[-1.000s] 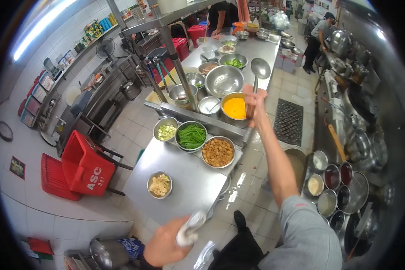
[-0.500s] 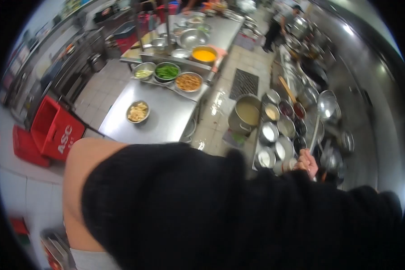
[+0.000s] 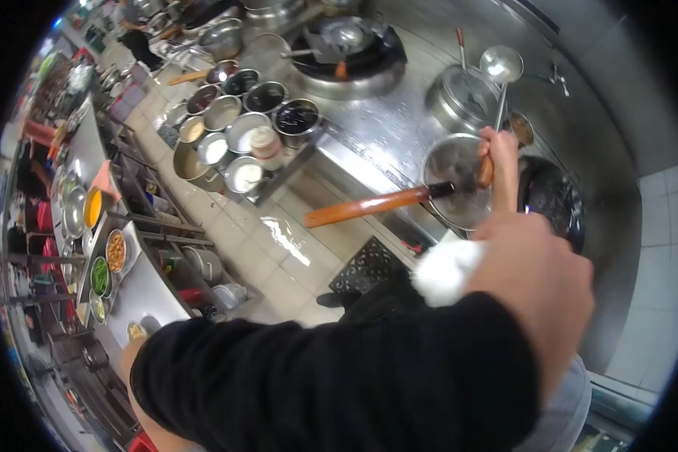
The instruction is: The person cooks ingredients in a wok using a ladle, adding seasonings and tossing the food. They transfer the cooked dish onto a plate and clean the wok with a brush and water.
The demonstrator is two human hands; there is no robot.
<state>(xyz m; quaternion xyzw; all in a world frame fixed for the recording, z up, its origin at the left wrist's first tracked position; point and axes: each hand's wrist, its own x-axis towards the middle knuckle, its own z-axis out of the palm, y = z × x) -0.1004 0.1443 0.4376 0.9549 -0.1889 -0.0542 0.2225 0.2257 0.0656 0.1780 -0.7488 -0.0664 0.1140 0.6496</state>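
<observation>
My right hand point(image 3: 502, 154) is wrapped round the handle of a metal ladle point(image 3: 501, 65), its bowl pointing away from me and its wooden end below my fist. Nearer the camera, my left hand point(image 3: 535, 264) holds a bunched white cloth point(image 3: 448, 273); its fingers are mostly hidden. Beyond the cloth, a round metal pan point(image 3: 459, 207) sits at the stove, partly behind my hands. A wooden handle point(image 3: 377, 206) with a dark end stretches left from the pan over the counter edge.
A lidded pot point(image 3: 463, 98) stands behind the pan, a dark wok point(image 3: 554, 200) to its right. Further left are a burner point(image 3: 350, 56) with a wok and several seasoning containers point(image 3: 222, 113). A prep table point(image 3: 147, 301) with food bowls stands across the aisle; a person point(image 3: 134, 38) is far off.
The view has swung right, from the prep table and aisle to the stove. The ladle hand now shows closer, and my left hand with the white cloth has come into view.
</observation>
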